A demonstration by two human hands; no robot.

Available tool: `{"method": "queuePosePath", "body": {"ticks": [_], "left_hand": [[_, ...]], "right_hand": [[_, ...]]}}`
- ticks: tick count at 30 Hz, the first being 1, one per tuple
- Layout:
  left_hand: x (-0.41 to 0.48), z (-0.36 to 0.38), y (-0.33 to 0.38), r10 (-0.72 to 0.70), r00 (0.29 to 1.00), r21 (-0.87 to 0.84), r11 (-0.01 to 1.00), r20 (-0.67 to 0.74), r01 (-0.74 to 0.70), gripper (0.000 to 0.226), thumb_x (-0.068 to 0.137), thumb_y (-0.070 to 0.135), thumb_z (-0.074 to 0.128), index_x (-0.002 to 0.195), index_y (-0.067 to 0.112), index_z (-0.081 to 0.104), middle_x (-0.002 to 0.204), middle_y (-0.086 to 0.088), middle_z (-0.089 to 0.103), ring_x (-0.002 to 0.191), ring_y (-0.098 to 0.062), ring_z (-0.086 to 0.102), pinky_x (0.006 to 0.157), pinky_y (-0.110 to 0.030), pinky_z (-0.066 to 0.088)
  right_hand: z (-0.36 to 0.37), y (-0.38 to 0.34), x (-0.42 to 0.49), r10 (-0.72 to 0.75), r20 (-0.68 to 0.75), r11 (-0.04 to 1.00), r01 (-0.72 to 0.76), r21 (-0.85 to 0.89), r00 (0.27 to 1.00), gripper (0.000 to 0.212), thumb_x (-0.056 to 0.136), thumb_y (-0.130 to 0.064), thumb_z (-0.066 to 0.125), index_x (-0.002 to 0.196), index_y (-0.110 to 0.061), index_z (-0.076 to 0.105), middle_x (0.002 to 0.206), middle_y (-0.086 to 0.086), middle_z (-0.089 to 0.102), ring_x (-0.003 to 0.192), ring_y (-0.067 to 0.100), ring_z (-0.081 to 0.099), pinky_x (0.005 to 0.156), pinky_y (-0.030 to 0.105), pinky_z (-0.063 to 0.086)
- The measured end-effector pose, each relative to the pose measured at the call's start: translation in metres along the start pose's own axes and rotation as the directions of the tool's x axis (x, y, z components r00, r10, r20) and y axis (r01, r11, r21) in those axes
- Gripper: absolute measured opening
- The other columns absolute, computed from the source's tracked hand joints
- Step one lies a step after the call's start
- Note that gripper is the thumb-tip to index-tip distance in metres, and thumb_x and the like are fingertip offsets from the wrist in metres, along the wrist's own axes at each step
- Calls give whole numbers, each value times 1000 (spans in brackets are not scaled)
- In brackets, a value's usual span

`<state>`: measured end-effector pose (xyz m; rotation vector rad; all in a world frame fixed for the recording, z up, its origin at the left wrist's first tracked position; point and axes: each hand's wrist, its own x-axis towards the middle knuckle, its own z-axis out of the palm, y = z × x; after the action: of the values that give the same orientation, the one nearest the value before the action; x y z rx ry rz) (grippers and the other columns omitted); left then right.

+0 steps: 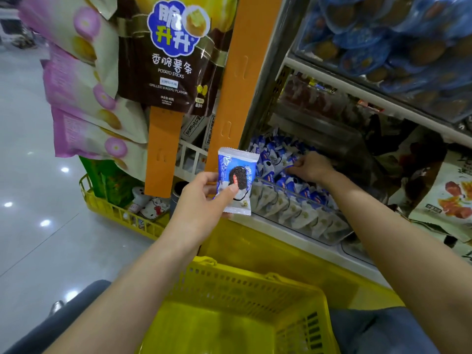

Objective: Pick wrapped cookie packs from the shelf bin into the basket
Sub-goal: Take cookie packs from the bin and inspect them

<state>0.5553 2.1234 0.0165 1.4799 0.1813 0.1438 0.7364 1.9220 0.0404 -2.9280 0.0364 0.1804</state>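
Note:
My left hand (198, 200) holds one blue-and-white wrapped cookie pack (236, 181) upright by its lower left corner, in front of the orange shelf post. My right hand (310, 167) reaches into the clear shelf bin (332, 237), fingers curled down among several identical cookie packs (288, 200); whether it grips one is hidden. The yellow basket (245, 284) sits directly below both arms at the bottom centre, and its visible floor shows no packs.
An orange shelf post (238, 72) stands left of the bin. Potato stick bags (171, 52) and pink snack bags (84, 98) hang at upper left. A second yellow basket (120, 210) of goods sits on the floor. Blue-lidded cakes (396, 39) fill the upper shelf.

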Motion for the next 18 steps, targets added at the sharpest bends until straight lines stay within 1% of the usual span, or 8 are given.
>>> {"method": "queuePosePath", "body": {"ticks": [3, 5, 8, 9, 11, 13, 15, 18], "left_hand": [[1, 0, -1, -21, 1000, -56, 998, -1, 21, 30, 89, 25, 58, 116, 16, 50, 102, 0, 64, 77, -3, 65, 64, -26, 59], [1, 2, -3, -32, 999, -80, 996, -6, 31, 30, 89, 26, 58, 116, 14, 51, 100, 0, 64, 72, -1, 65, 60, -23, 58], [1, 7, -6, -64, 998, -120, 991, -17, 61, 30, 89, 24, 57, 116, 12, 50, 102, -3, 63, 76, -7, 65, 55, -20, 56], [0, 8, -7, -85, 996, -137, 987, -18, 82, 30, 89, 24, 57, 116, 12, 50, 103, -4, 63, 78, -9, 65, 53, -19, 55], [-2, 9, -9, -140, 990, -166, 977, -14, 136, 30, 90, 23, 57, 117, 12, 50, 104, -5, 62, 81, -12, 65, 53, -20, 56], [-4, 11, -10, -190, 982, -178, 966, -2, 187, 30, 91, 23, 56, 118, 11, 50, 108, -7, 61, 87, -15, 65, 56, -23, 58], [-7, 14, -8, -241, 970, -198, 950, 18, 240, 28, 94, 23, 52, 118, 10, 52, 109, -8, 61, 89, -15, 64, 59, -27, 58], [-13, 18, -3, -318, 938, -313, 885, 137, 346, 34, 96, 37, 43, 116, 14, 57, 102, -5, 68, 84, -15, 65, 65, -30, 57]], "right_hand": [[0, 1, -2, -14, -151, 996, 27, 86, 988, 27, 87, -26, 63, 78, 0, 62, 73, 15, 61, 70, 27, 59, 68, 36, 47], [-3, 1, -11, -62, -346, 978, 126, 166, 936, 23, 88, -25, 61, 98, -5, 63, 82, 11, 63, 80, 25, 61, 73, 36, 49], [-18, -5, -38, -169, -625, 911, 363, 195, 762, 17, 90, -27, 58, 98, -12, 60, 79, -1, 58, 76, 16, 58, 67, 28, 47], [-24, -8, -48, -151, -647, 871, 410, 270, 747, 12, 89, -27, 59, 94, -15, 59, 76, -4, 57, 73, 12, 57, 64, 26, 46], [-33, -18, -73, -130, -520, 690, 454, 564, 844, 10, 89, -23, 59, 82, -18, 55, 72, -3, 60, 65, 8, 59, 61, 21, 51], [-31, -25, -102, -238, -251, 508, 341, 791, 938, 13, 90, -17, 58, 77, -15, 57, 69, -2, 64, 59, 4, 61, 58, 18, 53], [-21, -27, -124, -343, -42, 542, 235, 807, 938, 13, 90, -15, 57, 79, -9, 60, 70, 1, 64, 60, 5, 61, 58, 17, 53], [0, -28, -145, -370, 113, 596, 142, 790, 922, 15, 89, -17, 58, 86, -3, 60, 79, 8, 67, 62, 10, 62, 59, 17, 53]]}}
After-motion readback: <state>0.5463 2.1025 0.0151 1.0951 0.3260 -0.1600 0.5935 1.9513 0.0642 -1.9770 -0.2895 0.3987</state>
